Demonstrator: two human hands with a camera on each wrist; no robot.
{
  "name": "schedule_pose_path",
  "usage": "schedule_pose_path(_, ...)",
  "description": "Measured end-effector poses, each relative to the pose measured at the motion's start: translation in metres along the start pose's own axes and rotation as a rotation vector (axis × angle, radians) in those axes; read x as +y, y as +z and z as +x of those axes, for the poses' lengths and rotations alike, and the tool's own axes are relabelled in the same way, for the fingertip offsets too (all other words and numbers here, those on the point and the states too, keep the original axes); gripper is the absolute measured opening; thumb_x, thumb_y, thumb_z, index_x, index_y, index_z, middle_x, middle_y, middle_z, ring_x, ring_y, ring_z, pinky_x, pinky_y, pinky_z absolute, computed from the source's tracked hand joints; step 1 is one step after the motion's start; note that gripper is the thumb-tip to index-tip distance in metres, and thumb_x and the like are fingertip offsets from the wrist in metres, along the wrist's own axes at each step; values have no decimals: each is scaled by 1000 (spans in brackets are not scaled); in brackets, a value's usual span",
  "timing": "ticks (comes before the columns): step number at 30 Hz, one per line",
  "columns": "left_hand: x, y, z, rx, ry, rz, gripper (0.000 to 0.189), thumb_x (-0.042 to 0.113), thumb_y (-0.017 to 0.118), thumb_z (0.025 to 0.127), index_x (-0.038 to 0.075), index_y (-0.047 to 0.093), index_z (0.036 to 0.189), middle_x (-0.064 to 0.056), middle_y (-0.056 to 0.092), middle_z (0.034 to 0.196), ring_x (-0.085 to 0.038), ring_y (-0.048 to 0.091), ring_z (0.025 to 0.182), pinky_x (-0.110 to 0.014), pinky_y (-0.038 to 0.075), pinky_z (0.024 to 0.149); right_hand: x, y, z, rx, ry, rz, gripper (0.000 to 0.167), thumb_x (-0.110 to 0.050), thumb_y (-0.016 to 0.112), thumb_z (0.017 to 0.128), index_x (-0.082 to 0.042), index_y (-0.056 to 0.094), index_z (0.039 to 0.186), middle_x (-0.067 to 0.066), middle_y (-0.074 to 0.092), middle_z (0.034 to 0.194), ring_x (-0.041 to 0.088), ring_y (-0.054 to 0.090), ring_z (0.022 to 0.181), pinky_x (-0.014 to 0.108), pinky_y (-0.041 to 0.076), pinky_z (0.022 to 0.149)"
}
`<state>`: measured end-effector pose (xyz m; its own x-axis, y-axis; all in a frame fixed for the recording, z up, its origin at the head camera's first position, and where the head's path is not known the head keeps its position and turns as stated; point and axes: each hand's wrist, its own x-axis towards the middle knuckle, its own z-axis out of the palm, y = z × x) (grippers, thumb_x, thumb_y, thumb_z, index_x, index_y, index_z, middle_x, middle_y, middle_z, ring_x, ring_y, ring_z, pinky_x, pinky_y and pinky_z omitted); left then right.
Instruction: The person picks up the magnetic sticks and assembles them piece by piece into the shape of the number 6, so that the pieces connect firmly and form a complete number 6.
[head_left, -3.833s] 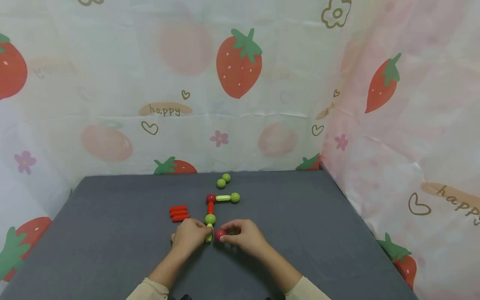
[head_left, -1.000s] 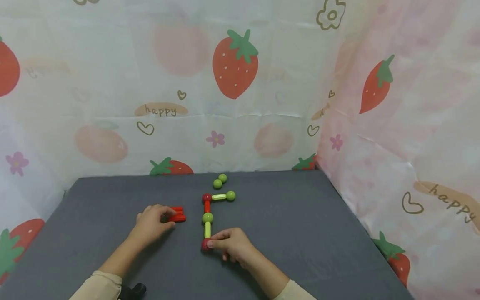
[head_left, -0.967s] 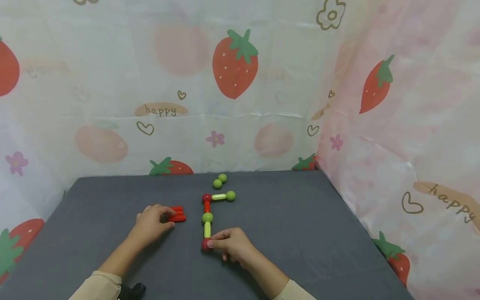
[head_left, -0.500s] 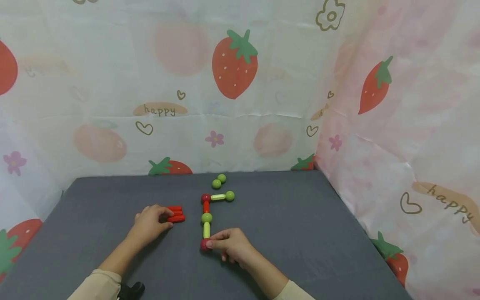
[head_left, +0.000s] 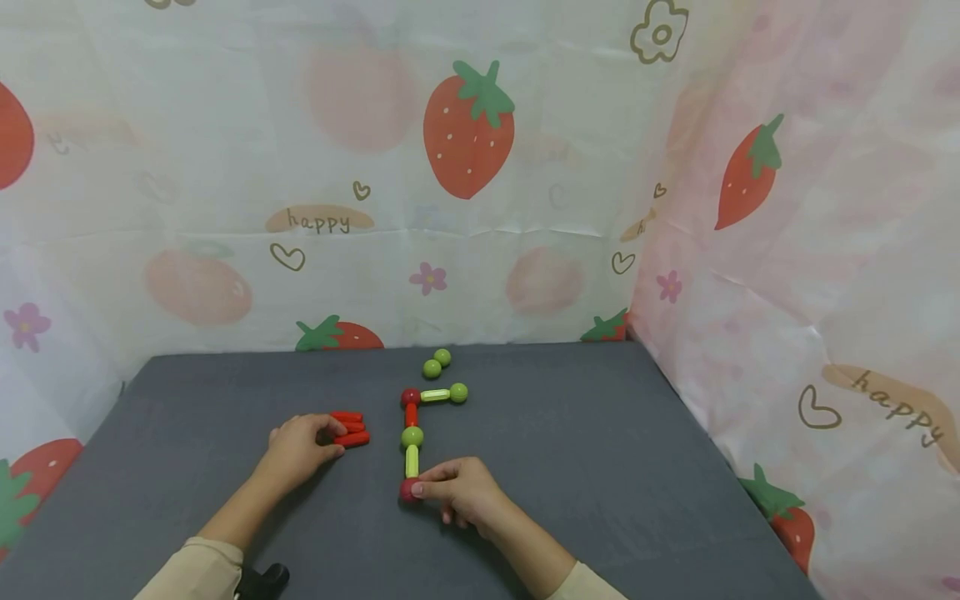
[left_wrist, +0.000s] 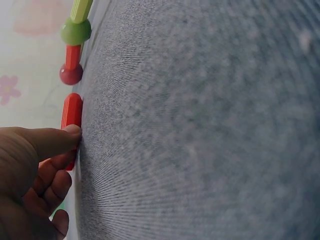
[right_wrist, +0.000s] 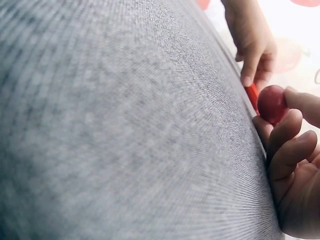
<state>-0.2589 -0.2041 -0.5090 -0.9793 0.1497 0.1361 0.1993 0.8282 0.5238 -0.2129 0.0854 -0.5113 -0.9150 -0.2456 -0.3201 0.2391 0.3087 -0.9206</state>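
Observation:
My left hand (head_left: 298,447) is at a small group of red magnetic rods (head_left: 354,438), thumb on the near side and fingers on the far side. In the left wrist view, the thumb and a finger pinch one red rod (left_wrist: 72,111). With thumb and fingers my right hand (head_left: 467,493) pinches a red ball (head_left: 407,489), which touches the near end of a yellow-green rod (head_left: 412,461). Beyond that rod a green ball (head_left: 412,437), a red rod (head_left: 411,414) and another red ball (head_left: 410,397) follow in line. A second yellow-green rod (head_left: 435,396) runs rightward to a green ball (head_left: 458,392).
Two loose green balls (head_left: 432,368) lie near the back edge of the dark grey table (head_left: 570,433). A cloth printed with strawberries (head_left: 469,133) hangs behind and at the sides. A black object (head_left: 262,581) shows by the left sleeve.
Since the earliest frame, my left hand has gone from the near yellow-green rod to the red rods, and my right hand has brought the red ball to that rod's end. Lately both hands barely move.

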Motion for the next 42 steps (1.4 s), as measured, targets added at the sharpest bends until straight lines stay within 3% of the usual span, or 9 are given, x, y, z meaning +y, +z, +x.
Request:
schedule_pose_path(8,-3,0,-1,-17,6,-24,19,21,84,86,16,75,101,-4,75,104,-29,65,98,-56,36,87,-1,-1,0,-1,13,-2,18,-28,88,82,-14,81,93,-2,66,65,7,45,40,22,31,36)
schedule_pose_path(13,1,-5,-7,-39,19,-37,19,23,84,86,17,76,102,1,73,99,-19,59,86,-56,36,88,-1,0,0,1,4,6,18,-27,88,82,-14,81,92,-2,67,65,7,45,40,22,31,35)
schedule_pose_path(22,10,-11,-31,-121,-42,-132,18,24,84,85,24,76,101,7,71,98,-12,59,83,-37,47,76,0,2,0,-6,-13,6,17,-27,88,82,-14,82,92,-1,68,66,6,45,39,22,31,35)
schedule_pose_path(28,18,-10,-47,-155,-58,-163,18,23,86,83,26,76,98,6,69,97,-12,58,82,-34,47,74,-1,2,0,-7,3,1,18,-27,88,82,-15,82,92,-2,67,64,7,45,40,22,31,36)
schedule_pose_path(35,25,-2,-61,-207,-36,-204,19,22,87,82,27,75,95,7,67,94,-13,56,83,-29,46,72,0,1,1,-6,0,-1,17,-28,88,82,-15,82,92,-2,65,62,7,45,39,23,30,35)
schedule_pose_path(42,33,6,-69,-314,-13,-256,18,24,86,82,23,74,95,6,67,92,-14,58,82,-30,46,70,0,0,1,-12,-11,-2,17,-30,88,82,-16,82,92,-2,60,57,8,45,39,24,31,35)
